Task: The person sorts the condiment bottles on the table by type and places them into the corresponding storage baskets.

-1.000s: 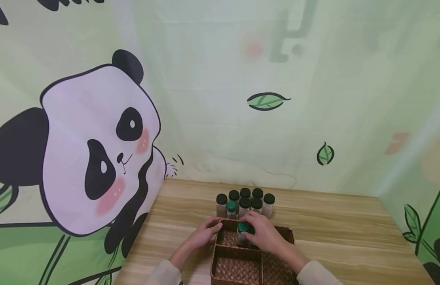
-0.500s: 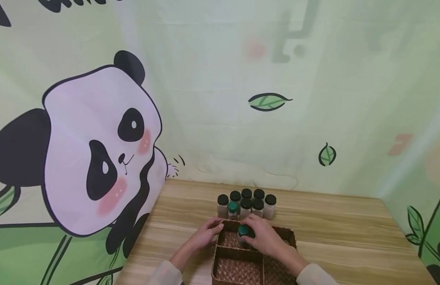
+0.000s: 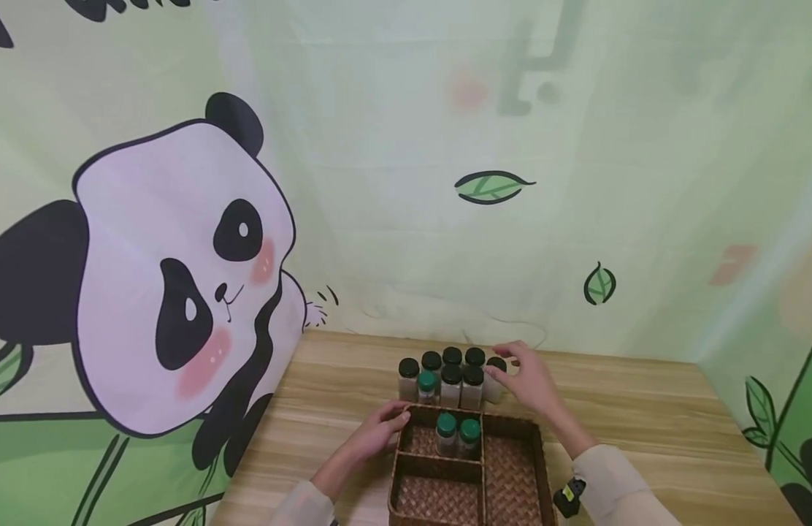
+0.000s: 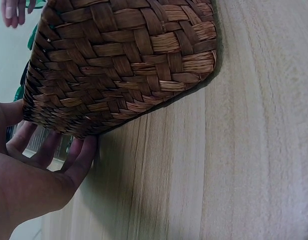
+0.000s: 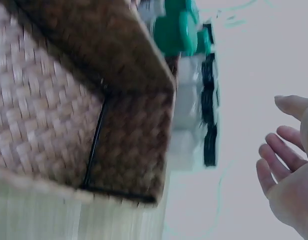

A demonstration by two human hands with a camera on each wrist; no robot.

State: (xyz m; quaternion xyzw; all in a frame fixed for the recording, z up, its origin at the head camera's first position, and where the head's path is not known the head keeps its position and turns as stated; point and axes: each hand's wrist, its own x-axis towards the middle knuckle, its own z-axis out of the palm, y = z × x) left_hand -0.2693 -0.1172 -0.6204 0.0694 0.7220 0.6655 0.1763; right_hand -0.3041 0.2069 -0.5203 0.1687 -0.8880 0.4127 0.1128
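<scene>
Holds the woven tray at its far left corner with the left hand, by a thumb at the rim and fingers along the outer wall. Has the right hand just beside the rightmost black-capped jar, with fingers parted wide and nothing in the grasp; overlaps that jar with the thumb in the head view, yet shows a gap in the right wrist view, so probably does not touch it. Seems only partway along: counts as done, judging by placement, two green-capped jars upright side by side in the far left compartment. Leaves outside, just beyond the far rim, one more green-capped jar and seven with black caps, all upright in a close cluster. Has for a surface a wood-grain tabletop. Shows a small black device with a yellow mark by the pale right sleeve. Backs onto a pale green cloth printed with a large panda and outlined leaves.
</scene>
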